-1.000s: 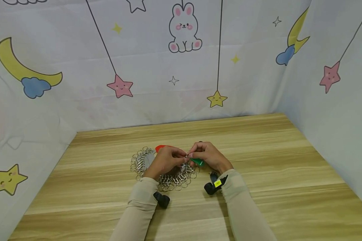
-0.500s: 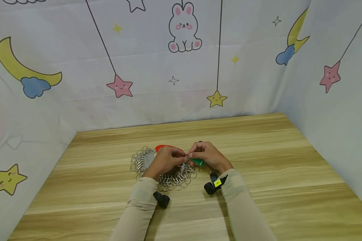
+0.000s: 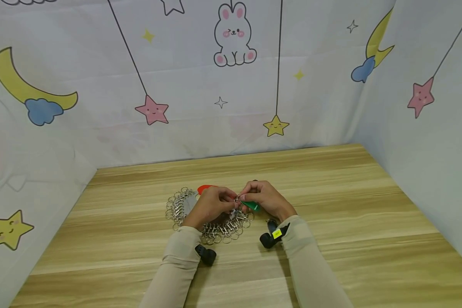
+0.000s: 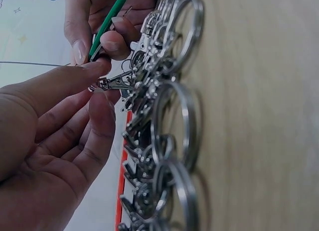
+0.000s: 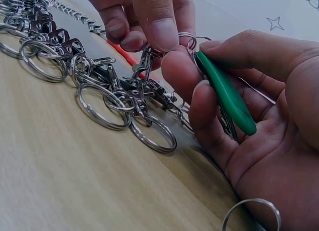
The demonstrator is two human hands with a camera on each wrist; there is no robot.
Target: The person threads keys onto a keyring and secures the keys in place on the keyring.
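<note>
Near the middle of the table in the head view, my left hand (image 3: pixel 211 206) and right hand (image 3: pixel 265 197) meet at the fingertips. The left thumb and index finger pinch a small metal swivel clasp (image 4: pixel 113 83). In my right fingers is a small green piece (image 5: pixel 227 94) with a metal part underneath; its exact kind I cannot tell. A thin split ring (image 5: pixel 187 38) joins its upper end, right at the left fingertips. Below the hands, many silver key rings (image 3: pixel 226 233) with clasps lie fanned in a circle, partly hidden by the left hand.
A flat grey piece (image 3: pixel 190 204) lies inside the circle of rings. Behind the left hand shows a red piece (image 3: pixel 205 188). Under everything is a wood-grain table (image 3: pixel 350 205), with a printed white curtain (image 3: pixel 192 77) along its back and sides.
Both hands stay almost in place. A little more metal shows between the fingertips, and less of the red piece is visible behind the left hand.
</note>
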